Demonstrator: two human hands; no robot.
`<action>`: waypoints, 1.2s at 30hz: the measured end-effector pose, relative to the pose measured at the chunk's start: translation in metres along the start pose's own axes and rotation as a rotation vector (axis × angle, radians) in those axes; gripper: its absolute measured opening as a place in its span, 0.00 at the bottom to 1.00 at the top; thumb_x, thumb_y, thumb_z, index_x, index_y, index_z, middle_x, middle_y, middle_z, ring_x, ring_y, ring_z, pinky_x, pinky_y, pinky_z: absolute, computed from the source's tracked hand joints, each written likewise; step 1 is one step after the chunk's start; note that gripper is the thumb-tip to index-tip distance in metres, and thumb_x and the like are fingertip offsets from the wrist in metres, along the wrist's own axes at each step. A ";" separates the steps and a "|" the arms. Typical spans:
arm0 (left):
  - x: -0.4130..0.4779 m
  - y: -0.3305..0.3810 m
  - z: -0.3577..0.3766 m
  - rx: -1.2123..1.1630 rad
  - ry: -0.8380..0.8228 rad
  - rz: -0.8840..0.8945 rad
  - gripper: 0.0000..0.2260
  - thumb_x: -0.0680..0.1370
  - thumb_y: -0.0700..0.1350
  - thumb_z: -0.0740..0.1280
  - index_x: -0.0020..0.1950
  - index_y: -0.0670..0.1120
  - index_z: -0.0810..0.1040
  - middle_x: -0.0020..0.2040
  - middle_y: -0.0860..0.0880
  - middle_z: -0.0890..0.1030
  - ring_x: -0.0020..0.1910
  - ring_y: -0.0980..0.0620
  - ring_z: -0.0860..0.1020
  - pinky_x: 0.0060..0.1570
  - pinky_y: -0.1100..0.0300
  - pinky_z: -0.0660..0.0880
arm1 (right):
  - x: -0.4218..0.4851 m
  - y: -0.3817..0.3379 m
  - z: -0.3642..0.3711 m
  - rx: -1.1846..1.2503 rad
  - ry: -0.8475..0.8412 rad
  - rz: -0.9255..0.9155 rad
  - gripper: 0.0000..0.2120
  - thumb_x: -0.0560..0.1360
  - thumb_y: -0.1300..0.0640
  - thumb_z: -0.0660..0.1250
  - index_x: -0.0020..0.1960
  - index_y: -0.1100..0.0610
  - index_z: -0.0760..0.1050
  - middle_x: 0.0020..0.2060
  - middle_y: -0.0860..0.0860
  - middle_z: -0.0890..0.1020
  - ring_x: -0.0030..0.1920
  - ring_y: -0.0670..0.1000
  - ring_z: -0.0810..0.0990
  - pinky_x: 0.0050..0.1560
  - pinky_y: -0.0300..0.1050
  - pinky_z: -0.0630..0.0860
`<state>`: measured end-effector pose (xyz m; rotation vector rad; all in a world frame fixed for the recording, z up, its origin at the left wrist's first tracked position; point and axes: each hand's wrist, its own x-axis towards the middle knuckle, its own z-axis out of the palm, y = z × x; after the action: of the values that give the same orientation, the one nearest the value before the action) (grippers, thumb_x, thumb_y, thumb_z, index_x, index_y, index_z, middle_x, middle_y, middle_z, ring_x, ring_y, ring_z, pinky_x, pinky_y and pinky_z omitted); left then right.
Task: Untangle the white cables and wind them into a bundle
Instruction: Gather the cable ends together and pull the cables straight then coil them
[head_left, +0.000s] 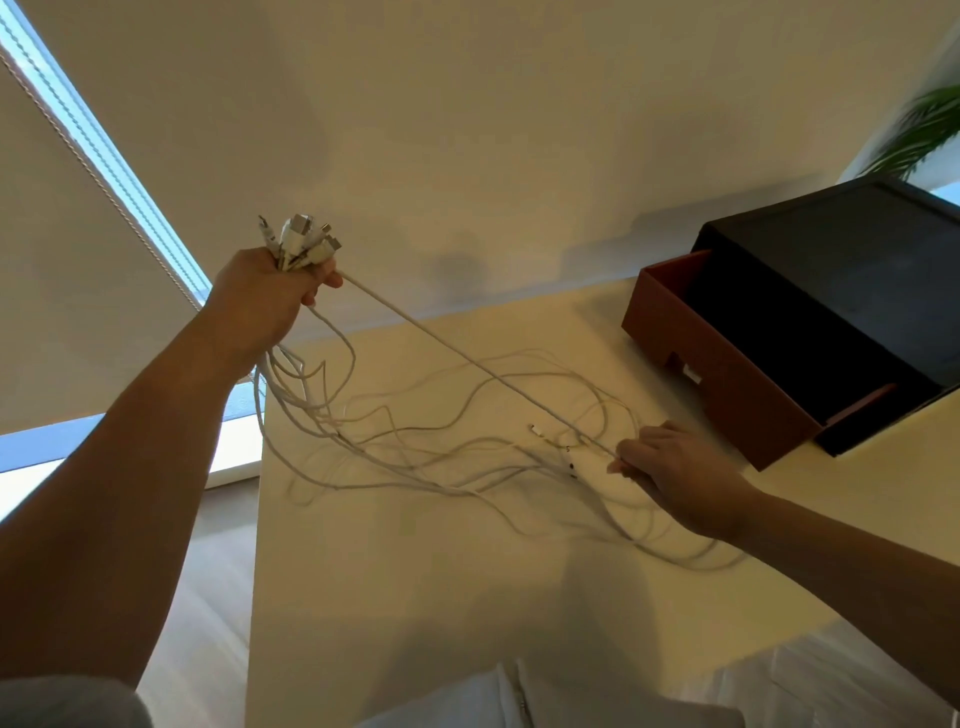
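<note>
Nearest, the right hand (680, 478) lay low on the table (415, 597), its fingers pinching one taut cable (467, 358), while the remaining white cables (415, 447) sprawled in loose, crossing loops on the tabletop just to its left. Farther out, the left hand (260, 299) was raised above the table edge, fingers clenched around the gathered connector ends (304, 239). The step was probably best done by drawing the pinched strand slowly along its own line, easing off wherever a loop snagged, with the plugs held firmly together.
</note>
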<state>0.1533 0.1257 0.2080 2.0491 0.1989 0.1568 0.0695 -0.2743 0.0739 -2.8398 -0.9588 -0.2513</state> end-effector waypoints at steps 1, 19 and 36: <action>-0.001 0.000 0.002 -0.008 -0.007 0.001 0.09 0.79 0.49 0.66 0.40 0.51 0.81 0.22 0.60 0.73 0.22 0.63 0.69 0.32 0.61 0.61 | 0.000 0.001 0.000 0.015 -0.031 0.056 0.20 0.80 0.43 0.50 0.39 0.52 0.73 0.29 0.47 0.75 0.32 0.50 0.75 0.39 0.41 0.65; -0.006 -0.031 0.003 -0.021 0.090 -0.114 0.09 0.79 0.51 0.65 0.41 0.50 0.81 0.33 0.51 0.72 0.29 0.54 0.66 0.32 0.61 0.61 | 0.002 -0.033 -0.020 0.744 -0.222 0.366 0.10 0.81 0.58 0.59 0.47 0.52 0.79 0.33 0.42 0.74 0.34 0.43 0.70 0.37 0.35 0.66; 0.001 -0.011 0.012 0.046 0.149 -0.051 0.09 0.79 0.50 0.64 0.46 0.47 0.81 0.34 0.53 0.74 0.31 0.58 0.69 0.33 0.66 0.64 | -0.003 -0.039 -0.019 0.000 -0.008 -0.226 0.15 0.79 0.51 0.57 0.47 0.53 0.81 0.40 0.47 0.80 0.40 0.50 0.76 0.41 0.43 0.76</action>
<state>0.1559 0.1210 0.1928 2.0770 0.3493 0.2762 0.0418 -0.2488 0.0945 -2.7325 -1.2819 -0.2627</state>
